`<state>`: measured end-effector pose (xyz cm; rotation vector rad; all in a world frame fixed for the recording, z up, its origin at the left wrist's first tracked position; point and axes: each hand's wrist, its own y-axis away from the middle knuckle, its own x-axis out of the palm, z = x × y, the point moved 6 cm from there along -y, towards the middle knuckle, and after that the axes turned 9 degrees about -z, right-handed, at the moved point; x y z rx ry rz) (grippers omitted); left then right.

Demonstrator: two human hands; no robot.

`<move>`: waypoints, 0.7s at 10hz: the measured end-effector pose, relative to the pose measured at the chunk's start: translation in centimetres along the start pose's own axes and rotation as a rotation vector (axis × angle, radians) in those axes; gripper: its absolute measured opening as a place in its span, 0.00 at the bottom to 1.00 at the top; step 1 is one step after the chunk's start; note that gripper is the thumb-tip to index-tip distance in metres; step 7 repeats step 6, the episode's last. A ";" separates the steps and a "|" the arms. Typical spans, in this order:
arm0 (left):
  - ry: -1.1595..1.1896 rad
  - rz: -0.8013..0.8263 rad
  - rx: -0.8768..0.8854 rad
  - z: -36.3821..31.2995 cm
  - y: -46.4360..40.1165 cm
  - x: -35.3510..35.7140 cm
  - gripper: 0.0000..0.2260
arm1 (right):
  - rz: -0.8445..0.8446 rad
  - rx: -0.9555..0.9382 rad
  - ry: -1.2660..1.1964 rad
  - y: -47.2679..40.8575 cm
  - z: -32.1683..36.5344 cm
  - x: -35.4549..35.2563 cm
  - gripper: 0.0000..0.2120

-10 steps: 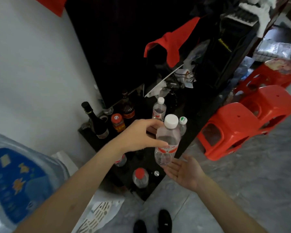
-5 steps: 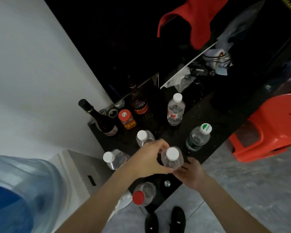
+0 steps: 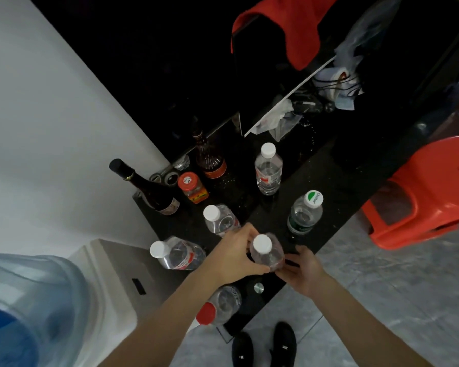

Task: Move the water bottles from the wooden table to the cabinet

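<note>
Left hand (image 3: 233, 254) is wrapped around a clear white-capped water bottle (image 3: 266, 251), fingers curled on its left side, and the right hand (image 3: 300, 268) is up against the bottle's right side lower down, fingers bent in toward it, though I can't tell how firmly that one is gripping. The bottle stands upright over the near part of the black cabinet top (image 3: 316, 178), and honestly I can't tell if its base is touching the surface or just above it. Around it there's a bunch more: a second white-capped bottle (image 3: 220, 219) just behind the left hand, another one (image 3: 176, 254) to the left near the cabinet's edge, a red-capped bottle (image 3: 219, 304) at the near corner under the left forearm, a green-and-white-capped bottle (image 3: 305, 213) to the right, and a taller white-capped one with a red label (image 3: 268, 169) further back. A small round metal knob (image 3: 259, 287) sits on the top just below the hands. Back by the wall there's a dark wine bottle (image 3: 146, 186), a little jar with a red lid (image 3: 192, 188) and a brown glass bottle with an orange band (image 3: 210, 157). A red cloth (image 3: 289, 30) hangs up top, with crumpled plastic bags (image 3: 337, 86) beneath it. Red plastic stool (image 3: 429, 192) on the right, big blue water jug (image 3: 24, 308) on the left, and black shoes (image 3: 263, 348) on the grey floor at the bottom.
</note>
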<state>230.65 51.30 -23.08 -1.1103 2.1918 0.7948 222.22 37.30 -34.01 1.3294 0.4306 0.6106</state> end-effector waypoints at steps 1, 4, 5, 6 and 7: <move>-0.065 -0.030 -0.016 -0.2 0.5 0.3 0.24 | 0.036 0.008 -0.035 0.8 0.3 0.1 0.25; -0.102 -0.004 -0.176 -1.3 1.2 0.4 0.32 | 0.110 -0.073 0.039 4.2 0.7 0.1 0.24; -0.119 -0.008 -0.192 -1.4 2.2 -0.3 0.38 | 0.118 -0.137 0.102 6.5 1.6 -0.5 0.23; -0.192 -0.039 -0.200 -2.0 4.2 -2.1 0.37 | 0.119 -0.203 0.150 9.4 2.1 -1.6 0.23; -0.192 -0.039 -0.200 -2.0 4.2 -2.1 0.37 | 0.119 -0.203 0.150 9.4 2.1 -1.6 0.23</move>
